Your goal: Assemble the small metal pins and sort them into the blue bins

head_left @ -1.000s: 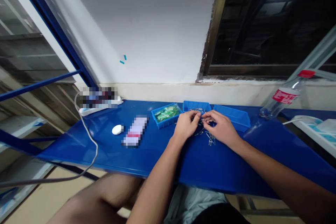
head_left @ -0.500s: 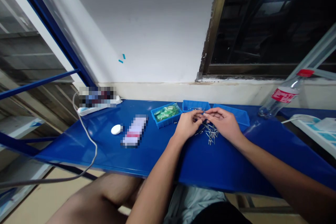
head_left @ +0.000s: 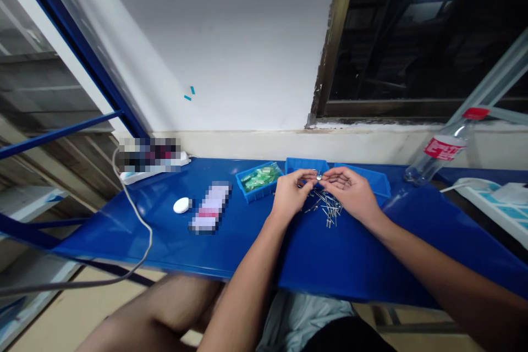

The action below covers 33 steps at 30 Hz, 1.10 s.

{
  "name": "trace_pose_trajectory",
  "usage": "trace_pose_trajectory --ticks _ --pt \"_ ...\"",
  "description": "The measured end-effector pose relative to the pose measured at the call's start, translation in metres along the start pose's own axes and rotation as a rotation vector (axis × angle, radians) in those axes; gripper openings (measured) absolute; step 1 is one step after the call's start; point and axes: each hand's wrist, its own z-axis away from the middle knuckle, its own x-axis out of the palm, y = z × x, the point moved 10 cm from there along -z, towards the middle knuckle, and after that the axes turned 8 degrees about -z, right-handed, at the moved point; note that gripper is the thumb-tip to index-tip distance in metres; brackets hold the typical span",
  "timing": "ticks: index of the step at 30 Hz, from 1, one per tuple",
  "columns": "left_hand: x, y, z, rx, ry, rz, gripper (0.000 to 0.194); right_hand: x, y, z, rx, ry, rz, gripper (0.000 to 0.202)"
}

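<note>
Two hands (head_left: 290, 193) (head_left: 352, 192), metal piece (head_left: 319, 176) between fingertips, pins (head_left: 331, 209) pointing criss-cross

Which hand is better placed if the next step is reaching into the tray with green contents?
Probably the left hand: it is beside the tray; the right hand is farther, with the left between. Both appear to touch a small shiny piece.

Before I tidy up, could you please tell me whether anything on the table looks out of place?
Perhaps the thin metal pieces: they lie jumbled loose on the blue table, outside the blue trays behind them.
</note>
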Motion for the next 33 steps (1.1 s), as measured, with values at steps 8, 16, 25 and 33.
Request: trace_pose_trajectory --ticks 8,16,25,33 --pt "-0.002 0.006 0.0 0.027 0.006 0.03 0.024 -0.002 -0.017 0.002 -0.091 0.008 0.084 0.049" --pt "0.002 0.003 0.001 -0.027 -0.036 0.018 0.046 0.013 -0.036 0.009 -0.219 -0.109 0.356 0.023" --pt "0.013 0.005 0.006 -0.019 -0.134 -0.03 0.03 0.006 -0.026 0.007 -0.189 -0.066 0.407 0.016" --pt "0.008 -0.006 0.002 -0.043 -0.08 -0.106 0.02 0.01 -0.016 0.007 -0.119 -0.115 0.374 0.02"
